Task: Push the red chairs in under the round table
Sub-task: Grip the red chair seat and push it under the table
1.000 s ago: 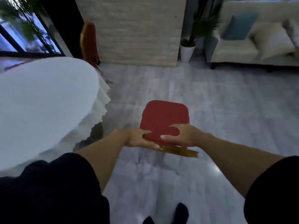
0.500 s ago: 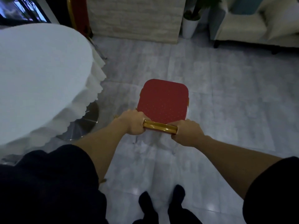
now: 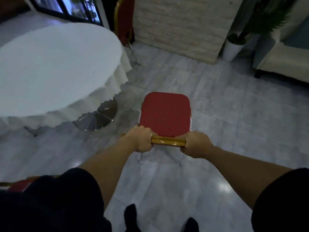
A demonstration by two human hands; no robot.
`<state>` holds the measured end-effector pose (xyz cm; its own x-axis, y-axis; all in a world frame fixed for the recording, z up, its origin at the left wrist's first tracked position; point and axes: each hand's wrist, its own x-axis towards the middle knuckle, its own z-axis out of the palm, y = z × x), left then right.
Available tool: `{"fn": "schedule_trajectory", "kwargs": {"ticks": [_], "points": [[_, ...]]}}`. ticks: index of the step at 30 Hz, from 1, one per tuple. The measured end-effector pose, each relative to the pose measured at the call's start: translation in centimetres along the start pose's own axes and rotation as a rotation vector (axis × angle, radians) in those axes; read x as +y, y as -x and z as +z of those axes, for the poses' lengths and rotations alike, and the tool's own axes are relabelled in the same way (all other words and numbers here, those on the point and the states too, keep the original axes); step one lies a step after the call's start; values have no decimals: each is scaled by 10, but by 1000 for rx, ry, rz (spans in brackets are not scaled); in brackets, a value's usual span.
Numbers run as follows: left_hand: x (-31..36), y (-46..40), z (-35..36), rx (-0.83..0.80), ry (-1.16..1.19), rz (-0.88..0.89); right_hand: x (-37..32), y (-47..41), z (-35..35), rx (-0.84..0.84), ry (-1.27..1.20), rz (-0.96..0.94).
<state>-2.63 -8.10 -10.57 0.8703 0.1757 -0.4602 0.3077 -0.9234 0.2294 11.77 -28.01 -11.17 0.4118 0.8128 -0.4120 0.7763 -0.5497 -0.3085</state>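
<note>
A red chair (image 3: 164, 114) with a dotted seat and a gold top rail stands on the floor in front of me, right of the round table (image 3: 50, 67), which wears a white scalloped cloth. My left hand (image 3: 142, 139) grips the rail's left end and my right hand (image 3: 196, 144) grips its right end. The chair's seat faces away from me, apart from the table's chrome base (image 3: 97, 118). A second red chair (image 3: 124, 19) stands behind the table by the brick wall. Part of a third red chair (image 3: 20, 184) shows at the lower left.
A cream sofa (image 3: 282, 59) stands at the right, with a potted plant in a white pot (image 3: 231, 48) beside a brick wall (image 3: 180, 25). Grey tiled floor lies open to the right of the chair. My feet show at the bottom.
My hands went from lying on the seat back to gripping the gold rail ends. The view has turned left, so more of the table and its base shows.
</note>
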Motion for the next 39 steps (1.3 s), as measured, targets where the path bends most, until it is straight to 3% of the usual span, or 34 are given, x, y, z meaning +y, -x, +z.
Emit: {"fn": "schedule_trajectory", "kwargs": {"ticks": [7, 12, 19, 24, 39], "points": [[54, -2, 4, 33, 117, -131, 58, -18, -31, -74, 78, -196], [50, -11, -4, -47, 359, -207, 71, -45, -50, -95, 133, -269], [56, -37, -11, -66, 319, -317, 94, -83, -68, -132, 221, -400], [77, -63, -14, -68, 444, -429, 121, -109, -91, -151, 274, -488], [151, -159, -34, 219, 706, -758, 184, -226, -170, -274, 436, -835]]}}
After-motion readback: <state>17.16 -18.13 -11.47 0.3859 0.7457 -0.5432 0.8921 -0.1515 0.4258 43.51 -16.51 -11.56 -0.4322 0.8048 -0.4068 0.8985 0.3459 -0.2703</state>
